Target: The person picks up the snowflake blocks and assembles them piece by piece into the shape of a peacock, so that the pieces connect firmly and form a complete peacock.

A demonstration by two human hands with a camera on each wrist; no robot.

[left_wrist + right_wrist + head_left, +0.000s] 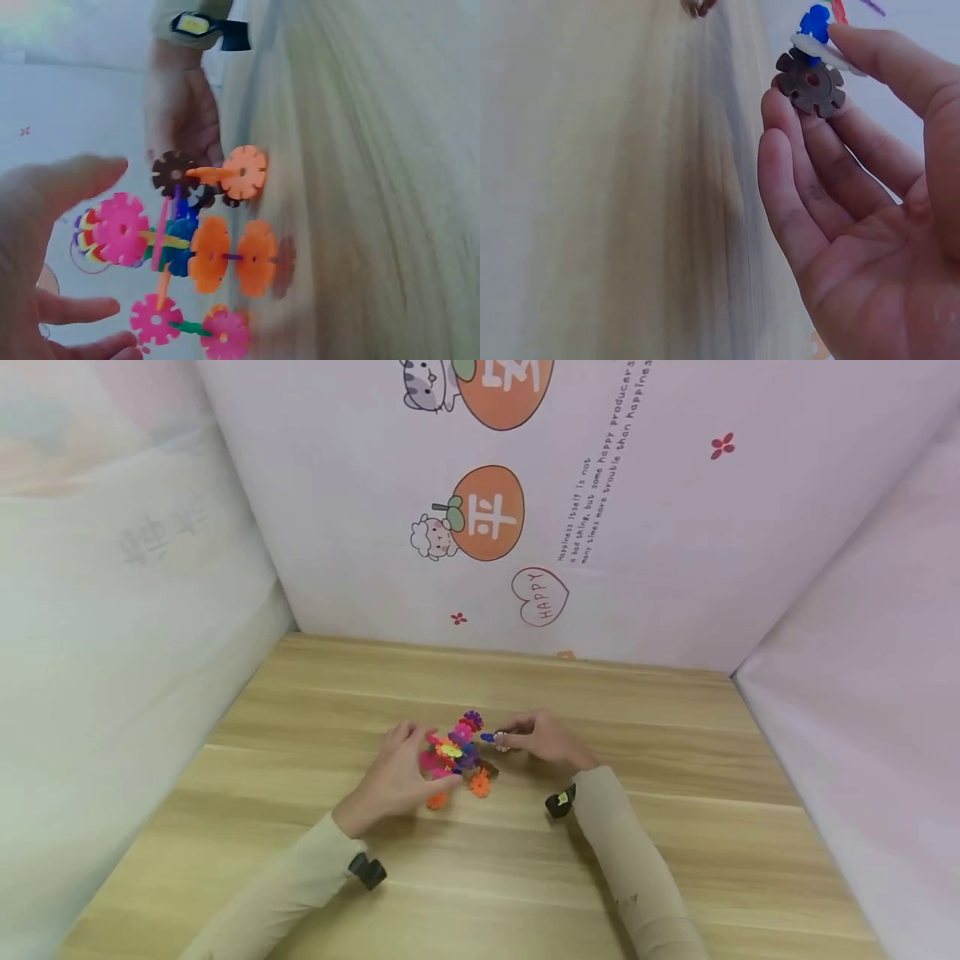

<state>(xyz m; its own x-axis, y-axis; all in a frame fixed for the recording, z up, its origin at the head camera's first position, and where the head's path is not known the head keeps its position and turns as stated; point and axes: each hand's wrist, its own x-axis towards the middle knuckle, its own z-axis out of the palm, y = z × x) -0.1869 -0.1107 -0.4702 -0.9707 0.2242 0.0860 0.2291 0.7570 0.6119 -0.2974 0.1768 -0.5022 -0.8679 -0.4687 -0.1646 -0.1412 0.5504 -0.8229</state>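
Note:
A many-coloured figure of slotted plastic snowflake discs [450, 750] stands on the wooden table. My left hand [393, 777] is spread around its left side; in the left wrist view the thumb and fingers [82, 309] stand apart, with pink discs [121, 229] close by. Orange discs [256, 257] form parts of the figure nearest the tabletop. On the figure's right, my right hand [542, 739] pinches a small cluster of discs between thumb and fingers: a white disc [821, 52], a blue disc [815, 22] and a dark brown disc [811, 81]. The cluster is held above the table.
The wood-grain table [480, 877] is enclosed by a printed white back wall [637, 610] and pale side walls [150, 577]. Black wrist cameras [367, 870] are strapped at both sleeves.

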